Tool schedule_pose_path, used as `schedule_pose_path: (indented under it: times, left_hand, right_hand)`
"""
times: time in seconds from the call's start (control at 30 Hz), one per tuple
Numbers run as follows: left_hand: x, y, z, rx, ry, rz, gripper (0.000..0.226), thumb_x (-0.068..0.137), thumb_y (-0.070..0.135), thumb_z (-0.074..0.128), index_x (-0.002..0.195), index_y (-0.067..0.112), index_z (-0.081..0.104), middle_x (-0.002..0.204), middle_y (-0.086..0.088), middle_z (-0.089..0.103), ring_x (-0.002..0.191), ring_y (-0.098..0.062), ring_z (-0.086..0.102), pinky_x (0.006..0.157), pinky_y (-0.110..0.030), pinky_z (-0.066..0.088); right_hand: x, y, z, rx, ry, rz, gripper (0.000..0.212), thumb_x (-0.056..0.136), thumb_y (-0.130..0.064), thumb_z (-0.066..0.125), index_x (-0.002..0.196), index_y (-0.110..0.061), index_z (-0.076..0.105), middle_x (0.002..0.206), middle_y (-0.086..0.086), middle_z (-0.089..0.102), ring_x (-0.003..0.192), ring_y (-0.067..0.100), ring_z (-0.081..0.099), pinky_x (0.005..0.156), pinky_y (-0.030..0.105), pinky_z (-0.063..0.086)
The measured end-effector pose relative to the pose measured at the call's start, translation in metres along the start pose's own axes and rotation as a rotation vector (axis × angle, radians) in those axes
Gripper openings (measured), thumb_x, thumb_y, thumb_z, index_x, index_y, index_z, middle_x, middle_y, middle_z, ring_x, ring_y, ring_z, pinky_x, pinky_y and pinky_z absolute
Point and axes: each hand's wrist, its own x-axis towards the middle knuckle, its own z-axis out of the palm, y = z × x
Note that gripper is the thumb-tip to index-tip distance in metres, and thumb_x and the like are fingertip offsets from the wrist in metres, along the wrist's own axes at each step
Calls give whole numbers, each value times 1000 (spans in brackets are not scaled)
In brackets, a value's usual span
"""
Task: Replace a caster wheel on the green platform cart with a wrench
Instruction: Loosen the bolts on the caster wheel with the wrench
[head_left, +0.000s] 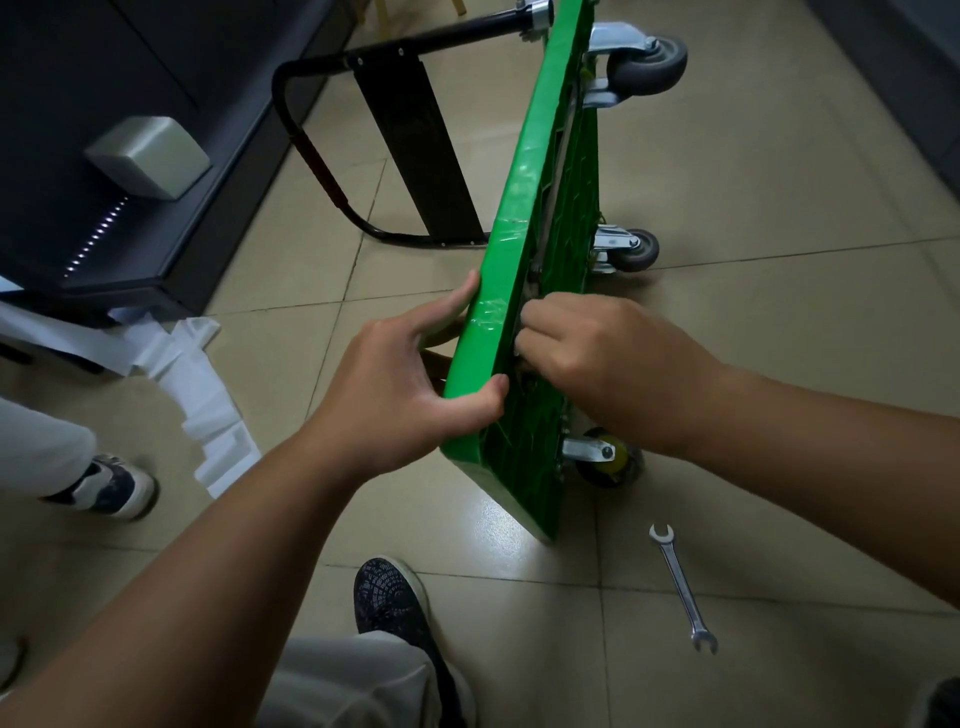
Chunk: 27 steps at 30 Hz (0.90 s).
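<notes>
Cart (524, 218) tipped on edge | left hand (400, 400) grips rim | right hand (597, 358) curled at underside, grasp unclear | wrench (683, 587) on floor (779, 208), untouched

Our right hand (597, 358) curls its fingertips into the underside of the green platform cart (535, 171); we cannot tell what lies beneath them. Past the thumb of our left hand (410, 384), its lower fingers slip behind the deck. Below our right knuckles, the wrist covers part of a caster wheel (608, 460).
</notes>
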Motion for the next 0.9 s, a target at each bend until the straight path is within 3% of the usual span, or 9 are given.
schedule_pose_path:
  times: [0.1, 0.23, 0.3, 0.47, 0.6, 0.8, 0.9]
  left_hand:
    - [0, -1, -1, -3, -1, 1, 98, 72, 50, 76, 158, 23, 39, 144, 10, 60, 133, -2, 55, 99, -42, 59]
    - [0, 2, 1, -10, -2, 2, 98, 71, 51, 77, 158, 23, 40, 145, 11, 59, 133, 0, 55, 97, -42, 60]
    - [1, 3, 2, -1, 3, 7, 100, 70, 53, 77, 158, 24, 40, 146, 11, 58, 134, 0, 54, 99, -41, 59]
    - [0, 1, 1, 1, 1, -3, 100, 71, 53, 76, 159, 25, 39, 148, 10, 57, 137, -2, 52, 102, -43, 57]
    - [1, 1, 1, 0, -9, -7, 100, 71, 53, 76, 159, 26, 38, 149, 9, 57, 137, -3, 52, 98, -43, 59]
    - [0, 1, 0, 18, -1, -5, 101, 70, 54, 75, 159, 24, 38, 147, 9, 58, 135, -1, 53, 98, -42, 59]
    - [0, 1, 1, 20, -4, -5, 100, 71, 54, 75, 159, 24, 38, 147, 8, 58, 135, -3, 54, 99, -44, 59]
  right_hand:
    - [0, -3, 3, 102, 16, 94, 10, 84, -4, 74, 81, -6, 64, 81, 12, 62, 71, 31, 61, 62, 38, 50]
    - [4, 7, -6, 624, -114, 669, 16, 83, -34, 80, 84, -18, 79, 76, -7, 73, 71, 7, 69, 70, 36, 59]
    - [7, 10, -9, 687, -169, 748, 17, 84, -37, 78, 80, -21, 80, 71, -7, 74, 68, 4, 69, 71, 35, 60]
    - [16, 15, -15, 801, -300, 767, 17, 87, -33, 76, 81, -17, 80, 69, -3, 75, 62, 8, 71, 62, 26, 59]
    - [17, 20, -20, 805, -364, 717, 17, 91, -30, 72, 83, -17, 79, 66, -2, 73, 56, 5, 67, 51, 14, 47]
    - [21, 16, -18, 652, -307, 651, 10, 84, -30, 79, 77, -23, 78, 68, -8, 73, 63, -1, 68, 56, 11, 50]
    - [19, 11, -21, 489, -266, 542, 10, 86, -30, 77, 86, -20, 79, 79, -7, 72, 72, 5, 67, 68, 23, 56]
